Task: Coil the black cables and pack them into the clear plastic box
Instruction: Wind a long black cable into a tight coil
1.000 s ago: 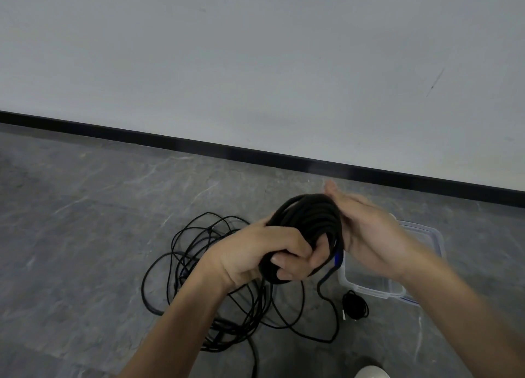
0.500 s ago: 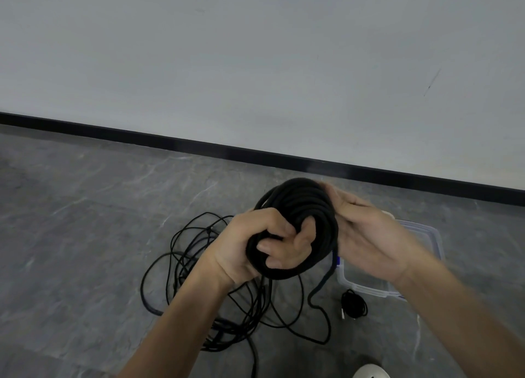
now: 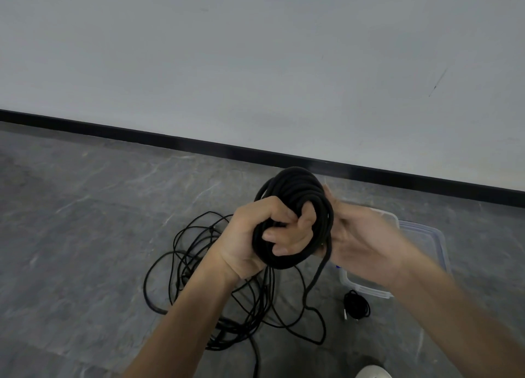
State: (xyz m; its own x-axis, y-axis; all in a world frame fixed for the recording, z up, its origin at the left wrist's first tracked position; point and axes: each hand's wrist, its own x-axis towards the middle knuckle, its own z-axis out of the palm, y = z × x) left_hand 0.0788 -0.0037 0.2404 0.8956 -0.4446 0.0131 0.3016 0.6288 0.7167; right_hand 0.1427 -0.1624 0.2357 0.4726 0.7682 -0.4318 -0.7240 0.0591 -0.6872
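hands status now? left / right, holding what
Left hand: closed, fingers through the black cable coil, gripping it.
Right hand: open, blurred, at the coil's right side; grip on it cannot be told.

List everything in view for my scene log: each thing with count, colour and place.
cable coil: one, black, held up between both hands
loose cable pile: one tangle, black, on the floor below the left arm
small cable bundle: one, black, on the floor by the box's near corner
plastic box: one, clear, on the floor behind the right hand
floor: grey, marbled
wall: pale grey, with a black baseboard
left hand: gripping the coil
right hand: against the coil's right side, blurred
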